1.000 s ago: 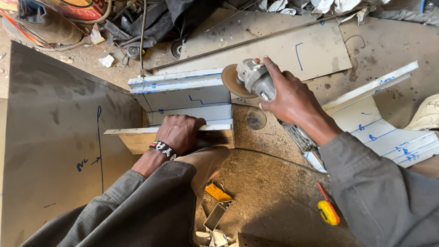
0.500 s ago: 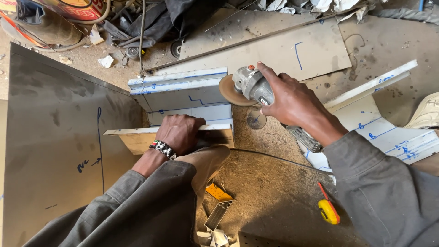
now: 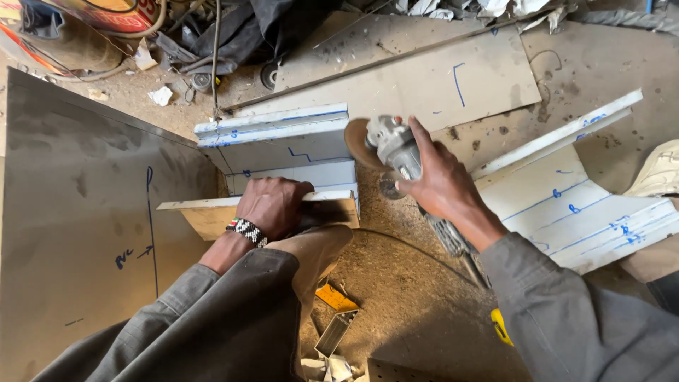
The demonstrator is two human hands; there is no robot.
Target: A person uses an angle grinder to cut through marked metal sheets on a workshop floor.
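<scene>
Dusty workshop ground (image 3: 396,297) lies under everything, strewn with sheet metal, cables and scraps; on it sits a folded white-coated metal piece (image 3: 283,138) marked with blue lines. The left hand (image 3: 272,206), a beaded bracelet at its wrist, is pressed down with curled fingers on the piece's near flange (image 3: 212,211), pinning it; whether it grips the edge or only bears on it cannot be told. The right hand (image 3: 442,185) is wrapped firmly round the body of an angle grinder (image 3: 392,145), whose disc (image 3: 357,141) hangs just beyond the right end of the piece, close to its edge but seemingly apart from it; no sparks show.

Judging by this, the marking-out looks done, while no fresh cut can be made out on the piece, so the cutting appears yet to come. To the right hand's far side lies another white blue-marked sheet (image 3: 566,205); left of the left hand a large grey sheet (image 3: 78,226) spreads out.
</scene>
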